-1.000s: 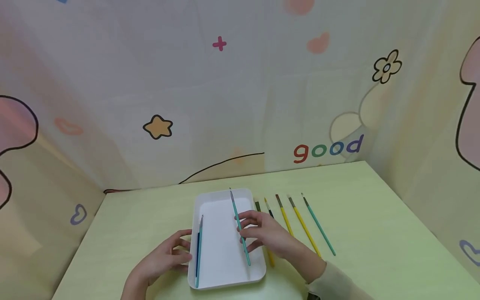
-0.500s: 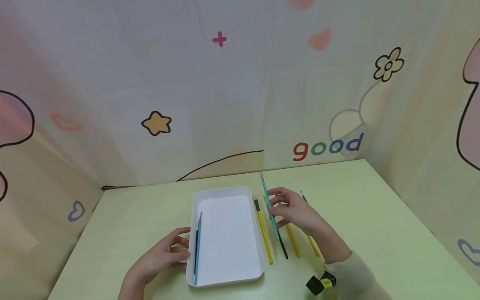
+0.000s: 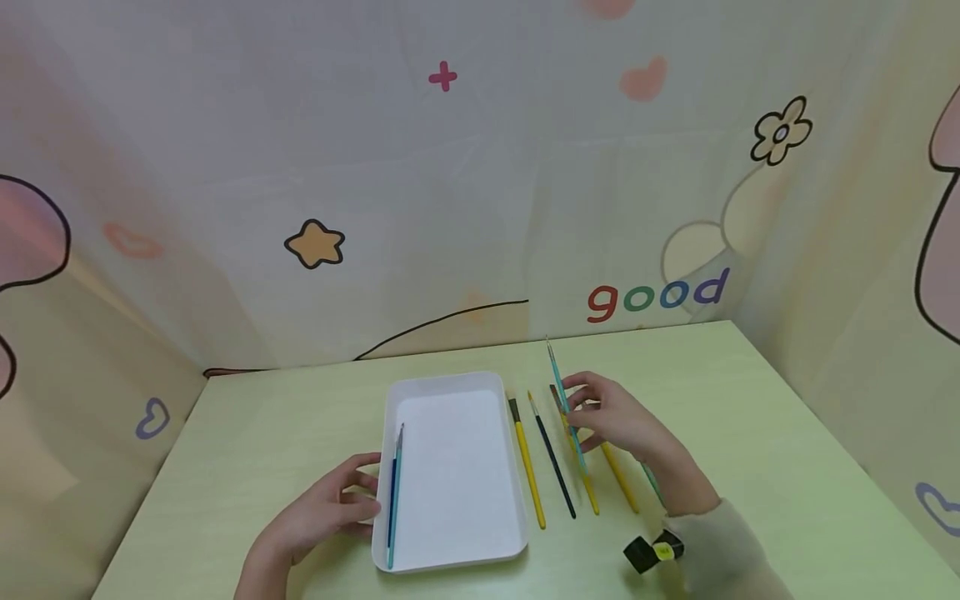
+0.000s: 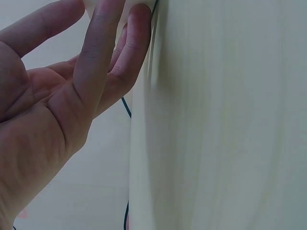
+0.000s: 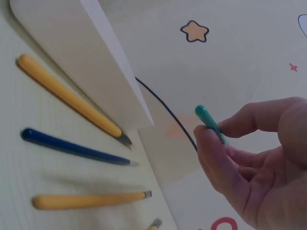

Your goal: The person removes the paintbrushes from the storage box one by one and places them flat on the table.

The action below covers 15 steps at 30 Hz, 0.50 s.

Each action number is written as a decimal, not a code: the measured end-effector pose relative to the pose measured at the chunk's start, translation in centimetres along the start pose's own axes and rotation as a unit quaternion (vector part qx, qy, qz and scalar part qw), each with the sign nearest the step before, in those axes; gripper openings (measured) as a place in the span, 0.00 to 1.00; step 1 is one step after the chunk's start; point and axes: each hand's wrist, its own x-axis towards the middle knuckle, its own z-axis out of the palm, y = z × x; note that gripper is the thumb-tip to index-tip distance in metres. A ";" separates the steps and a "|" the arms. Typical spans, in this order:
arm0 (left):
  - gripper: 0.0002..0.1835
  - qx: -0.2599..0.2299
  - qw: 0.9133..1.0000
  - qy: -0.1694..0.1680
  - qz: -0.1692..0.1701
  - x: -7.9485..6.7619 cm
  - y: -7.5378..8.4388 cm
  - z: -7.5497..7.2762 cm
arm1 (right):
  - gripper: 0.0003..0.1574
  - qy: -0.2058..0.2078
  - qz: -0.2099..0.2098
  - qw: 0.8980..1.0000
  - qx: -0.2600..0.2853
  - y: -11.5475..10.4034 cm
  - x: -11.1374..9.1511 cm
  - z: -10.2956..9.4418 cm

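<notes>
Right hand [image 3: 611, 414] pinches teal brush [image 5: 206, 115], raised over the tabletop [image 3: 675, 367], right of white tray [image 3: 457, 467]. Left hand [image 3: 322, 507], fingers loosely spread, touches tray's left wall. Two brushes [image 3: 398, 492] lie inside, left side.

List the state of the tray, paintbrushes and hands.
White tray, upright
Blue tray paintbrush, lying inside
Teal tray paintbrush, lying inside
Left hand, touching tray's left wall
Held teal paintbrush, raised
Right hand, pinching that paintbrush
Yellow paintbrush nearest tray, lying flat
Dark blue paintbrush, lying flat
Middle yellow paintbrush, lying, partly hidden
Right yellow paintbrush, lying, partly hidden
Green paintbrush, lying, mostly hidden
</notes>
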 end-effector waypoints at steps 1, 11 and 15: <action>0.36 0.000 1.000 0.000 0.002 0.0 0.0 0.0 | 0.31 0.002 0.000 1.000 -0.005 0.1 0.0 -0.2; 0.36 -0.005 1.000 -0.001 -0.002 0.0 0.0 0.0 | 0.30 0.040 0.022 0.996 -0.076 0.6 -0.7 -2.7; 0.36 -0.001 1.000 -0.001 -0.001 0.0 0.1 -0.1 | 0.29 0.049 0.043 0.991 -0.117 0.9 -1.0 -3.8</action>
